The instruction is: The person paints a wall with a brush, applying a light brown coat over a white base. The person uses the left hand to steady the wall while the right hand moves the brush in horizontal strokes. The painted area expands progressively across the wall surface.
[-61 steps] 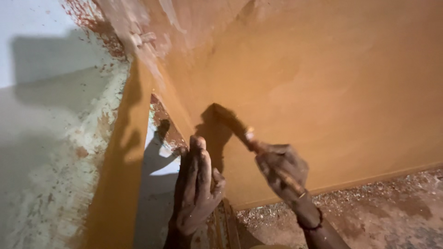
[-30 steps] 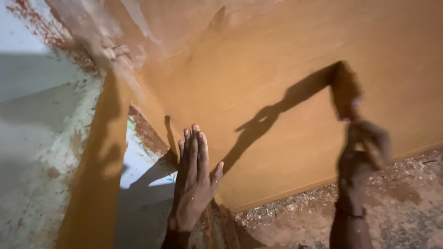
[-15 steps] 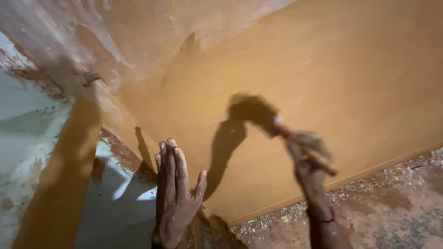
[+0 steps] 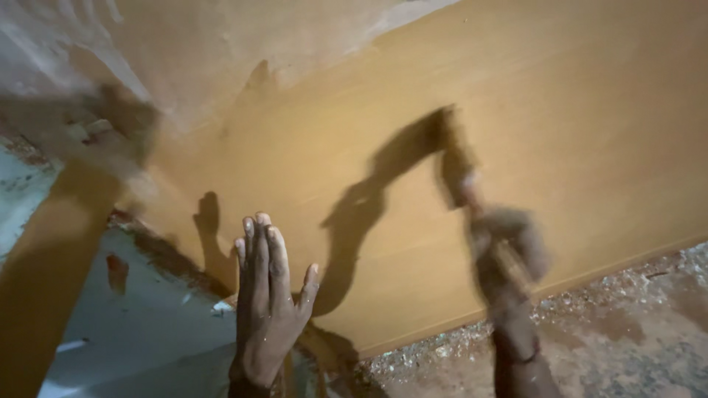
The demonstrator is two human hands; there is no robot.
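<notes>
My left hand point(image 4: 267, 309) lies flat with fingers together against the lower left corner of a big tan board point(image 4: 516, 147) that leans on the wall. My right hand point(image 4: 509, 254) is blurred with motion and is shut on the handle of a tool, probably a hammer point(image 4: 457, 166), whose head is raised close to the board's face. The tool's dark shadow point(image 4: 376, 199) falls across the board to the left of it.
A rough plastered wall point(image 4: 221, 44) rises above the board. A tan wooden strip point(image 4: 44, 273) stands at the far left beside a pale grey-green surface point(image 4: 147, 332). Rubble and dust cover the floor point(image 4: 627, 324) along the board's bottom edge.
My right hand keeps swinging the tool: far up and right a second ago, then nearer the board, now raised again. The view has drifted left and up. My left hand stays pressed on the board.
</notes>
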